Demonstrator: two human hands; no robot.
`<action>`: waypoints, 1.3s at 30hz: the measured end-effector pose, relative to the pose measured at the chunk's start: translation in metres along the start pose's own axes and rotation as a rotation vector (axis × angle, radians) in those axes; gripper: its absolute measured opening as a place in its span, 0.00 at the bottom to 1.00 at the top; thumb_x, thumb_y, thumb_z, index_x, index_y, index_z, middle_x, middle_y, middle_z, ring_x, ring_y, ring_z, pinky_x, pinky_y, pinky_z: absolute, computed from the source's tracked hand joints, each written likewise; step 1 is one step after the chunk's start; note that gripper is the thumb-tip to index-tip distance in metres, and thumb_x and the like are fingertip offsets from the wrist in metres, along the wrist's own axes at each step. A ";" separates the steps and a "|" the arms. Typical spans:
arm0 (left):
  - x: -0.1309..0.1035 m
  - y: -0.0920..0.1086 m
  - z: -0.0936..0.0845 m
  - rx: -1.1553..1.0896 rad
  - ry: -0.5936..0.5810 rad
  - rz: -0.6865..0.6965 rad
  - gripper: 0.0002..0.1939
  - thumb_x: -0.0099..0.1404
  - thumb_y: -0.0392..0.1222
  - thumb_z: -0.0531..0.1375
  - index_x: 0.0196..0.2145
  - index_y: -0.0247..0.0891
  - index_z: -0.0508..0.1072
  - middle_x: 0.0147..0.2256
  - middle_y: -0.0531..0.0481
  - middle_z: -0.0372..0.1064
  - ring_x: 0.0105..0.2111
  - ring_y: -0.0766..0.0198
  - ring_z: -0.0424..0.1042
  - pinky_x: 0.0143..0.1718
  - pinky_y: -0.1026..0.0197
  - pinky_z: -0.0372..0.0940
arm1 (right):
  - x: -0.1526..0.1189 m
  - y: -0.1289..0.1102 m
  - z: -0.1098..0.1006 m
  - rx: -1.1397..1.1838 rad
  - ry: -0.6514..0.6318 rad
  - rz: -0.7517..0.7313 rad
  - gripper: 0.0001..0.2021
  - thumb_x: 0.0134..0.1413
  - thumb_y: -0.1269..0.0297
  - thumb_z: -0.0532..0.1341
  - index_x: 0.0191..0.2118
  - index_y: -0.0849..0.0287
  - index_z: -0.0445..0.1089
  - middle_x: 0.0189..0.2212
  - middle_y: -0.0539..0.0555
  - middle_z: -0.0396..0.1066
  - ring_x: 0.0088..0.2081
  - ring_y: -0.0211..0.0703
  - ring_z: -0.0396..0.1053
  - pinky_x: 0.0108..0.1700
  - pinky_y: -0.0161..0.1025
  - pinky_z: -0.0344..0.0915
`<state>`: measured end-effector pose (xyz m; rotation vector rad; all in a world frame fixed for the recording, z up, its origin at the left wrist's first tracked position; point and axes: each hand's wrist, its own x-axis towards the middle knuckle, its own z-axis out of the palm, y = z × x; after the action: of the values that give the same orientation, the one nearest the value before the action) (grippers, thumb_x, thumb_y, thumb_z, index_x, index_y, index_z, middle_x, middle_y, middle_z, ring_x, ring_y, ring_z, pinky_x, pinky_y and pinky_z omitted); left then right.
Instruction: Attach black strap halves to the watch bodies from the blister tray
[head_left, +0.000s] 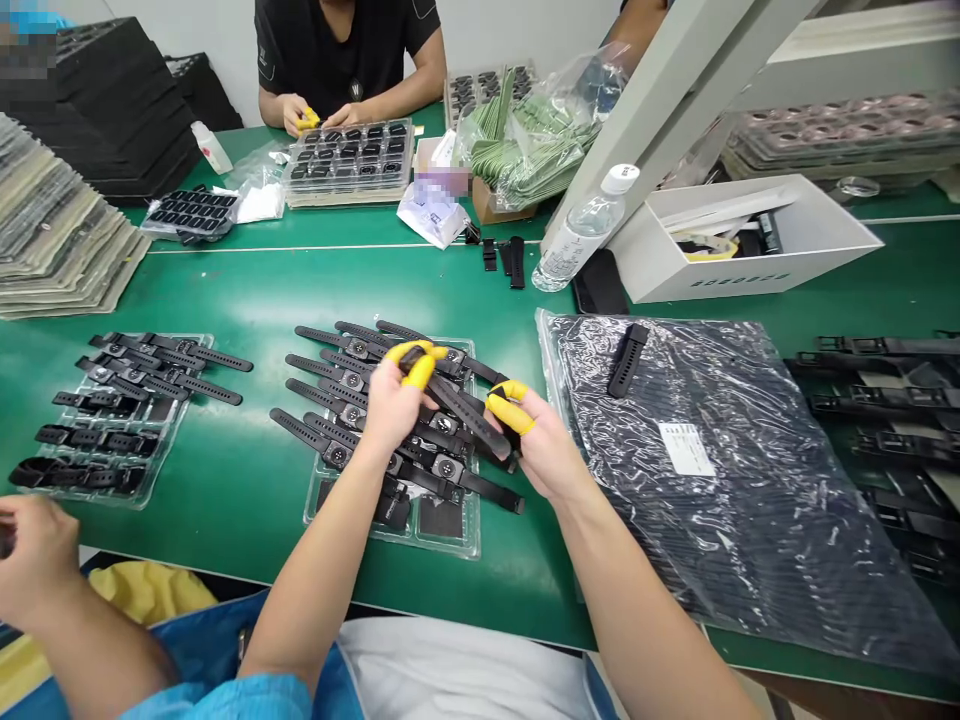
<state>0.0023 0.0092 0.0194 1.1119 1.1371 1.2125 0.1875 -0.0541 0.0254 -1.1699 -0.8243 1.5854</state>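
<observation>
My left hand, with yellow finger cots on its fingertips, is closed on a dark smartwatch whose black strap slants down toward the right. My right hand, also in yellow finger cots, pinches a black watch strap, mostly hidden behind its fingers. Below both hands, a clear plastic tray carries rows of smartwatches with straps spread out, backs upward. A single black strap lies on a large plastic bag of black straps to the right.
Another tray of watches is at left, near a co-worker's hand. A bottle and white box stand behind the bag. Across the green table, a person works at stacked trays.
</observation>
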 end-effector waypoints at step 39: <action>-0.008 -0.015 0.003 0.787 -0.477 0.611 0.28 0.68 0.27 0.50 0.63 0.39 0.69 0.57 0.41 0.73 0.59 0.57 0.73 0.61 0.51 0.71 | 0.011 0.006 0.006 0.262 -0.185 0.109 0.15 0.52 0.55 0.70 0.33 0.56 0.65 0.12 0.40 0.59 0.13 0.30 0.48 0.16 0.29 0.46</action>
<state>0.0068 0.0005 0.0052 2.3328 0.9271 0.8355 0.1788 -0.0453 0.0187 -0.9029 -0.6541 1.8507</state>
